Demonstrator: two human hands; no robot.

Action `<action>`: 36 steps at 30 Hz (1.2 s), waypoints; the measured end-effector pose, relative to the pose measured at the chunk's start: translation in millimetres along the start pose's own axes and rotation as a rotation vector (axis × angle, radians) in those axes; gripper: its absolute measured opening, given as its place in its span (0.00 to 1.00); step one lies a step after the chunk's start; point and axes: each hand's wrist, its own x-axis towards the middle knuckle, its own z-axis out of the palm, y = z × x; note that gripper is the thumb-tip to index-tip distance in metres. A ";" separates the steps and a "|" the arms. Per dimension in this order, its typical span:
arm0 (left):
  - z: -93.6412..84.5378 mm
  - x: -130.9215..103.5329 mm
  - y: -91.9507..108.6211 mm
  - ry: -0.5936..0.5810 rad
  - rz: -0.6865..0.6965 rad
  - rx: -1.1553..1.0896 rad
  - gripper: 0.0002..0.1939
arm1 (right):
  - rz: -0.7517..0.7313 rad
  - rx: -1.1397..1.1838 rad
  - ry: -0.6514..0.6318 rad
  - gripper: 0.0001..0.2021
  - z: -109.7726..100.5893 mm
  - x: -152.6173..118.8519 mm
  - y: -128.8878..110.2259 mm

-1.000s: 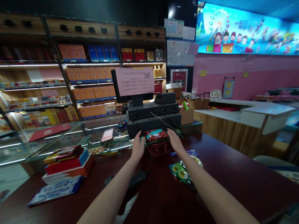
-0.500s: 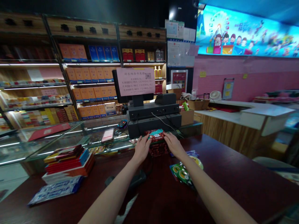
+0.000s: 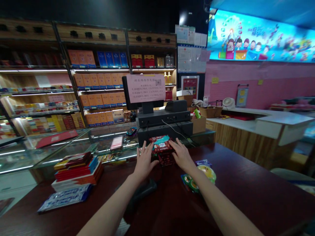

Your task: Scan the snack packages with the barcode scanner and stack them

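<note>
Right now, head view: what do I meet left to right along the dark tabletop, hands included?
Pile of red, yellow and white packages → left hand → stacked red-brown packs → right hand → green-and-yellow package.

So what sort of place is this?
Probably a shop's sales counter: there's what looks like a till, a glass display case, and rows of orange boxes shelved behind.

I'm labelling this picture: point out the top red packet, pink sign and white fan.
Top red packet [image 3: 160, 144], head view, upper face.
Pink sign [image 3: 145, 88], head view, sheet's middle.
White fan [image 3: 228, 102], head view, round front.
</note>
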 end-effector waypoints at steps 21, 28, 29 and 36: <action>-80.1 -121.7 -114.6 0.378 -0.016 0.265 0.26 | -0.340 0.105 0.160 0.26 83.8 -11.6 -147.5; -80.1 -128.1 -118.0 0.376 -0.058 0.194 0.17 | -0.337 0.127 0.132 0.17 88.8 -15.4 -144.5; -79.8 -127.4 -117.5 0.379 -0.066 0.182 0.16 | -0.332 0.132 0.126 0.16 88.6 -15.5 -143.9; -73.1 -126.6 -115.9 0.405 -0.103 0.166 0.11 | -0.250 0.238 0.113 0.10 88.4 -13.8 -143.7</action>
